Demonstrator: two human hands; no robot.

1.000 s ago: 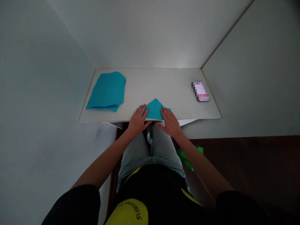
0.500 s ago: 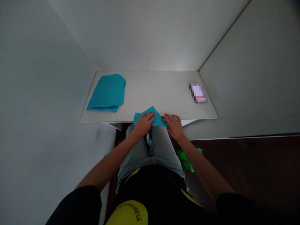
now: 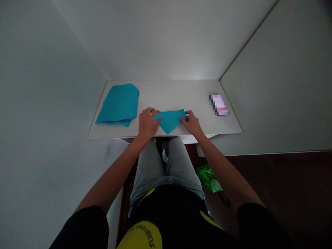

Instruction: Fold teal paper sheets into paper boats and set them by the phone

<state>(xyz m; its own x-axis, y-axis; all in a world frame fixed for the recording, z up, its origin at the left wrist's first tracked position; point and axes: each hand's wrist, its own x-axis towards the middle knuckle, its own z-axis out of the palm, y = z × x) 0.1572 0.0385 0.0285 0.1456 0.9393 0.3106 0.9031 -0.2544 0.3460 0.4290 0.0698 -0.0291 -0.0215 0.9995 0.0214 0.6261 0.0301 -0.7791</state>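
A folded blue paper (image 3: 169, 119) lies on the white table (image 3: 176, 95) near its front edge, its point toward me. My left hand (image 3: 147, 123) pinches the paper's left corner with closed fingers. My right hand (image 3: 192, 122) grips the right corner the same way. The paper sits flat or just above the tabletop; I cannot tell which.
A stack of blue paper sheets (image 3: 119, 103) lies at the table's left. A blurred small pink object (image 3: 219, 104) rests at the right. White walls close in on the left, back and right. A green bag (image 3: 209, 177) lies on the dark floor below.
The folded paper was turned round, so its point now faces me instead of the wall. Both hands moved from pressing flat on it to gripping its two side corners.
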